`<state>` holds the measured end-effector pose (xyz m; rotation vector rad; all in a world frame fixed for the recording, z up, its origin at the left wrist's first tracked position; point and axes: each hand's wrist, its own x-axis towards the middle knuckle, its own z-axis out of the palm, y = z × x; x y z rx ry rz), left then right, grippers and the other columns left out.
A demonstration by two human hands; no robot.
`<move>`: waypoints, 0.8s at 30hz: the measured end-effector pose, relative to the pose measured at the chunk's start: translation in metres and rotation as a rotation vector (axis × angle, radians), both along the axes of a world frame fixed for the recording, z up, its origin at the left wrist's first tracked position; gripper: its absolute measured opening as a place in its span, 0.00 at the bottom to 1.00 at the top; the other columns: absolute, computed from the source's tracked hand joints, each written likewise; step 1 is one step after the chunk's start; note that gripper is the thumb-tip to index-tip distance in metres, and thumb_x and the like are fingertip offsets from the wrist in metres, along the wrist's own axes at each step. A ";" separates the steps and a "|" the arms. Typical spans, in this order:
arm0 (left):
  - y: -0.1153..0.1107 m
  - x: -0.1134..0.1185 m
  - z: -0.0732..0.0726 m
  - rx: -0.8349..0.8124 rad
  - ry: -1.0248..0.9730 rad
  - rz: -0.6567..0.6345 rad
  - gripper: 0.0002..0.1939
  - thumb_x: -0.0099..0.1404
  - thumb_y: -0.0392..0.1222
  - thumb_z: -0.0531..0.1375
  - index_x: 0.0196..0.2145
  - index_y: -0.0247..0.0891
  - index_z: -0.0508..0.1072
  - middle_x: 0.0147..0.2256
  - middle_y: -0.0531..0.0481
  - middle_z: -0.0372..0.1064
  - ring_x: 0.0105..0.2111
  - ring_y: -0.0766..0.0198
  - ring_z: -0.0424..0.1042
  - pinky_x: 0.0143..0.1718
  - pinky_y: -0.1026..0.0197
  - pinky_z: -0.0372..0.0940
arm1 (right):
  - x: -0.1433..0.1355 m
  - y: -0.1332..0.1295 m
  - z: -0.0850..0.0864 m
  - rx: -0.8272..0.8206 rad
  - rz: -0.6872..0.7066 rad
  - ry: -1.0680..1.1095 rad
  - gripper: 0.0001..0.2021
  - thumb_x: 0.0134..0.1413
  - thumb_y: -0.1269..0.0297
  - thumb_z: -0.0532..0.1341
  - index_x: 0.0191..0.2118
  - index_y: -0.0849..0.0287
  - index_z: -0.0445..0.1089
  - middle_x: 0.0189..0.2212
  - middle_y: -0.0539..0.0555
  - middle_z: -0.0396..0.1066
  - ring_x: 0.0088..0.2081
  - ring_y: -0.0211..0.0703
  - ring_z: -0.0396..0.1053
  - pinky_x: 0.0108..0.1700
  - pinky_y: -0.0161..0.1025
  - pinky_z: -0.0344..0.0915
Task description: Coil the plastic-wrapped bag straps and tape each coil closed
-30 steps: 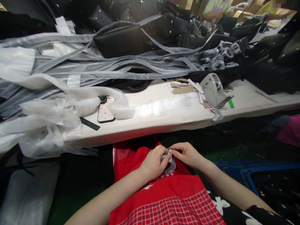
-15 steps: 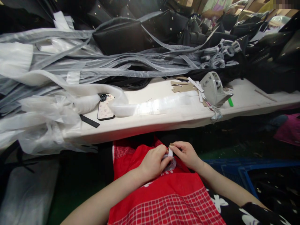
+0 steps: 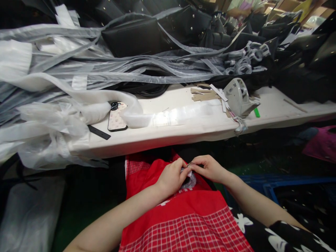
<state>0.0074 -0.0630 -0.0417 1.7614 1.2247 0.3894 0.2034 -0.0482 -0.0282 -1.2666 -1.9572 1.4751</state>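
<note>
Coil of greyish translucent plastic point(image 3: 193, 181) sits over our red cloth apron point(image 3: 183, 203), held in our left hand's point(image 3: 171, 177) grip; our right hand's point(image 3: 193, 166) narrow grip pinches a small pale tab point(image 3: 189, 172), mostly hidden. We'd best steady the coil, working gently.

no wording can be read with certainty. the red apron point(image 3: 183, 203), at six o'clock in the view, bears a short row of white characters point(image 3: 187, 189) just below the clear coil point(image 3: 193, 180); they are small and blurred, so what they say cannot be told. the pale tape dispenser point(image 3: 237, 99) on the tabletop point(image 3: 275, 105), near two o'clock, carries dark character-like marks point(image 3: 231, 93) on its side, set in a slanting row and too indistinct to make out. the phone point(image 3: 117, 119), at nine o'clock, has a patterned case whose print is too fine to tell whether it includes letters.
</note>
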 end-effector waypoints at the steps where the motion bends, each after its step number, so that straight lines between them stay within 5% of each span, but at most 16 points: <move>1: 0.000 -0.001 0.000 0.003 -0.003 0.008 0.10 0.67 0.49 0.54 0.37 0.40 0.65 0.34 0.49 0.71 0.33 0.60 0.71 0.34 0.61 0.62 | 0.000 0.000 0.000 0.013 0.001 -0.008 0.14 0.60 0.57 0.57 0.32 0.59 0.76 0.29 0.53 0.76 0.32 0.41 0.71 0.35 0.35 0.64; 6: 0.002 -0.004 0.008 -0.014 -0.029 -0.095 0.13 0.60 0.47 0.61 0.40 0.40 0.68 0.35 0.49 0.72 0.34 0.59 0.71 0.34 0.61 0.62 | 0.003 0.005 0.001 0.028 0.071 -0.031 0.14 0.60 0.57 0.57 0.32 0.60 0.76 0.28 0.53 0.75 0.30 0.40 0.69 0.35 0.35 0.63; 16: 0.003 -0.002 0.019 0.010 -0.001 -0.157 0.07 0.60 0.44 0.59 0.34 0.39 0.68 0.30 0.51 0.70 0.29 0.62 0.68 0.29 0.63 0.58 | 0.009 0.020 0.009 -0.083 0.171 -0.092 0.10 0.56 0.59 0.60 0.32 0.60 0.75 0.26 0.50 0.75 0.27 0.38 0.68 0.29 0.33 0.61; 20: 0.003 -0.004 0.013 -0.040 -0.076 -0.122 0.05 0.61 0.41 0.57 0.36 0.40 0.69 0.31 0.51 0.71 0.30 0.62 0.68 0.32 0.63 0.60 | 0.000 0.012 0.013 0.187 0.181 -0.306 0.07 0.56 0.64 0.60 0.31 0.57 0.75 0.27 0.51 0.75 0.29 0.41 0.70 0.33 0.35 0.62; 24: 0.012 -0.005 -0.001 -0.170 -0.154 0.127 0.06 0.59 0.40 0.59 0.35 0.38 0.70 0.33 0.49 0.72 0.34 0.61 0.70 0.36 0.61 0.63 | -0.010 -0.005 0.004 0.567 0.254 -0.436 0.17 0.58 0.71 0.54 0.51 0.60 0.71 0.44 0.60 0.74 0.44 0.50 0.70 0.48 0.45 0.66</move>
